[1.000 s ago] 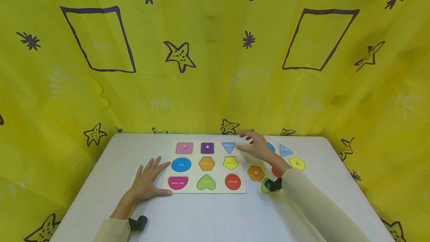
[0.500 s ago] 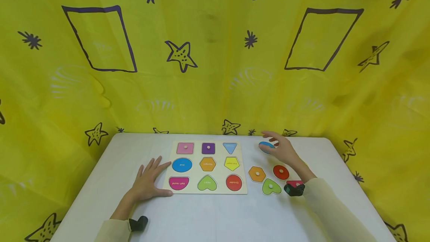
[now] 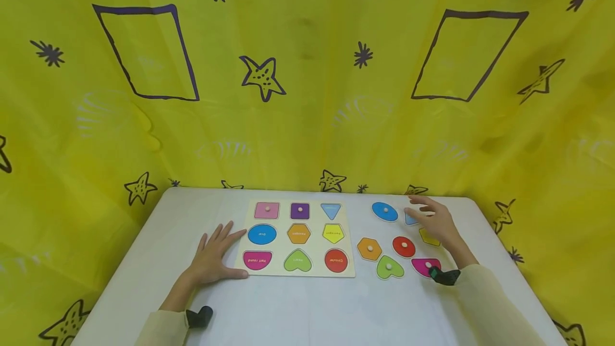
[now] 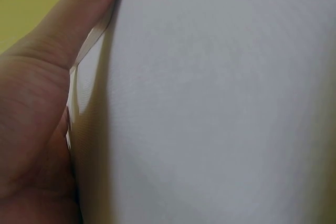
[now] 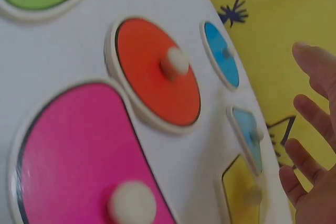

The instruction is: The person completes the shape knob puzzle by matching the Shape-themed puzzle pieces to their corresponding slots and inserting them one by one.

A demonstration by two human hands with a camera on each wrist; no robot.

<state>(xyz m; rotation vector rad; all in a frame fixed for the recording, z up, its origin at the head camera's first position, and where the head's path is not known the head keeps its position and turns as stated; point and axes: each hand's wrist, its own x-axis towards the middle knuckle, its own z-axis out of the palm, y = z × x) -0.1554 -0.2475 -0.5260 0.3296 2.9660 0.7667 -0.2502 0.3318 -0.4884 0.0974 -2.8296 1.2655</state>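
Left hand: the left hand point(image 3: 213, 258) lies flat, palm down, on the white table point(image 3: 307, 308), fingers straight and spread, holding nothing. Its fingertips touch the near left edge of the puzzle board point(image 3: 300, 270). The left wrist view shows the thumb point(image 4: 73, 24) pressed on the table surface.

Near loose pieces: the pink half-round piece point(image 3: 423, 266) lies just ahead of the right sleeve cuff; the green heart piece point(image 3: 389, 267) lies to its left, near the board's right edge.

Middle loose pieces: the red circle piece point(image 3: 404, 246) and the orange hexagon piece point(image 3: 369, 248) lie flat, apart from each other, between the near pieces and the far ones.

Puzzle board: flat on the table. The pink square point(image 3: 266, 210) and purple square point(image 3: 300, 210) in the far row carry knobs; the seven other recesses show colour only.

Right hand: the right hand point(image 3: 434, 221) hovers over the far right pieces, fingers loosely extended and spread, gripping nothing. The right wrist view shows clear space between the fingers point(image 5: 315, 66) and the pieces.

Pieces under right hand: the light blue triangle piece point(image 3: 409, 219) and yellow pentagon piece point(image 3: 427, 237) lie partly hidden beneath it.

Far piece: the blue oval piece point(image 3: 385, 211) lies left of the hand, untouched.

Backdrop: yellow cloth point(image 3: 307, 68) with drawn stars.
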